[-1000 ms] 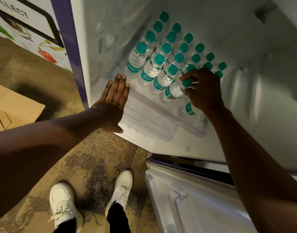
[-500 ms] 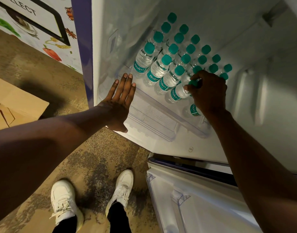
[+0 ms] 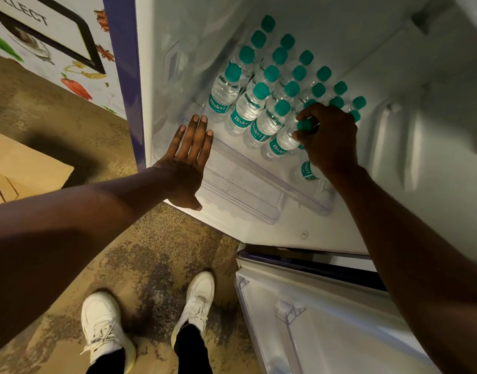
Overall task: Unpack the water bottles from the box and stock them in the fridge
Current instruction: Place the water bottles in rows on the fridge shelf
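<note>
Teal cap (image 3: 305, 125) of a front-row water bottle (image 3: 282, 143) sits pinched between the curled fingers and thumb of the right grip (image 3: 330, 139). The left grip (image 3: 188, 160) is spread flat with straight fingers, its tips at the front edge of the shelf (image 3: 248, 163), near the leftmost bottle. More bottles (image 3: 271, 74) stand in rows on that shelf inside the fridge (image 3: 340, 36). A cardboard box (image 3: 29, 168) lies on the floor (image 3: 151, 252) at far left.
</note>
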Demonstrator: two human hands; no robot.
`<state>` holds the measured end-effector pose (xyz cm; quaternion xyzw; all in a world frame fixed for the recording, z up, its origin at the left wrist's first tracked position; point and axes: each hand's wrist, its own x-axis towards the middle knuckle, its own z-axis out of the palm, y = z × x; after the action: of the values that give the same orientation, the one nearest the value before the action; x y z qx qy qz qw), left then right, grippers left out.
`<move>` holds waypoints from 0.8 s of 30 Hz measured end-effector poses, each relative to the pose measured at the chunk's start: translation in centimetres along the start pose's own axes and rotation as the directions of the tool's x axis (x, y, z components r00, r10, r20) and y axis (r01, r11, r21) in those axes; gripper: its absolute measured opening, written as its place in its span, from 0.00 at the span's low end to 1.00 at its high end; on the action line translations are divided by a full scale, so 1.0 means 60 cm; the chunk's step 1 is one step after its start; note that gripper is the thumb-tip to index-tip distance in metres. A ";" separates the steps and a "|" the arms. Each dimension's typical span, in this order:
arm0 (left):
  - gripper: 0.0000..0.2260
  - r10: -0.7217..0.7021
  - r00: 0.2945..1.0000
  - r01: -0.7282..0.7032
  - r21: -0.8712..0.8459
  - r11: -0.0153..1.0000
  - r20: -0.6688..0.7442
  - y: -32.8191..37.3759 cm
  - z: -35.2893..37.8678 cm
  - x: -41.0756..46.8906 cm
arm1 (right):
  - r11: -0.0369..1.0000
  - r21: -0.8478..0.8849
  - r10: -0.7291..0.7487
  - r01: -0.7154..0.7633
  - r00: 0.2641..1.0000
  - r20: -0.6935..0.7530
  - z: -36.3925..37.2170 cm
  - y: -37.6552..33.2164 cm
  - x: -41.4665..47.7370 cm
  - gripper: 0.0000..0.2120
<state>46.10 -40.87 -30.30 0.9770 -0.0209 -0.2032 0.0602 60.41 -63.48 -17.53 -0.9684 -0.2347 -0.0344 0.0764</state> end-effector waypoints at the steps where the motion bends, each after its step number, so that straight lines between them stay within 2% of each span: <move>1: 0.74 -0.002 1.000 0.002 0.005 1.000 0.006 0.001 -0.001 -0.001 | 1.000 -0.004 0.005 -0.005 1.000 0.001 0.001 0.001 0.000 0.18; 6: 0.74 -0.011 1.000 0.010 0.011 1.000 0.014 0.003 -0.006 -0.004 | 0.999 -0.050 0.013 -0.013 1.000 0.008 0.001 0.000 -0.003 0.20; 9: 0.75 -0.008 1.000 0.008 0.000 1.000 0.013 0.003 -0.008 -0.006 | 0.998 0.011 0.055 -0.055 0.998 0.032 -0.005 -0.005 -0.012 0.26; 11: 0.75 -0.005 1.000 0.005 -0.009 1.000 0.019 0.003 -0.010 -0.007 | 0.987 0.079 0.142 -0.142 0.990 0.011 -0.013 -0.002 -0.031 0.29; 14: 0.75 -0.001 1.000 0.001 -0.007 1.000 0.023 0.001 -0.013 -0.008 | 0.943 0.124 0.327 -0.310 0.931 -0.163 -0.018 0.015 -0.076 0.21; 16: 0.75 0.002 1.000 -0.002 -0.009 1.000 0.029 0.002 -0.016 -0.010 | 0.906 0.134 0.423 -0.402 0.874 -0.238 -0.012 0.025 -0.113 0.20; 18: 0.75 0.003 0.999 -0.003 0.004 1.000 0.033 0.003 -0.017 -0.011 | 0.867 0.142 0.499 -0.478 0.830 -0.249 -0.003 0.035 -0.141 0.20; 20: 0.75 0.004 0.999 -0.004 0.007 1.000 0.041 0.004 -0.019 -0.012 | 0.827 0.178 0.562 -0.534 0.801 -0.206 0.006 0.049 -0.157 0.25; 24: 0.76 0.006 0.999 -0.007 0.033 0.999 0.035 0.005 -0.020 -0.012 | 0.818 0.195 0.572 -0.541 0.802 -0.170 0.020 0.069 -0.156 0.31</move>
<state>45.89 -41.00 -28.88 0.9742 -0.0284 -0.2196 0.0441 54.04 -71.15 -20.22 -0.9769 0.0685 -0.1018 0.1749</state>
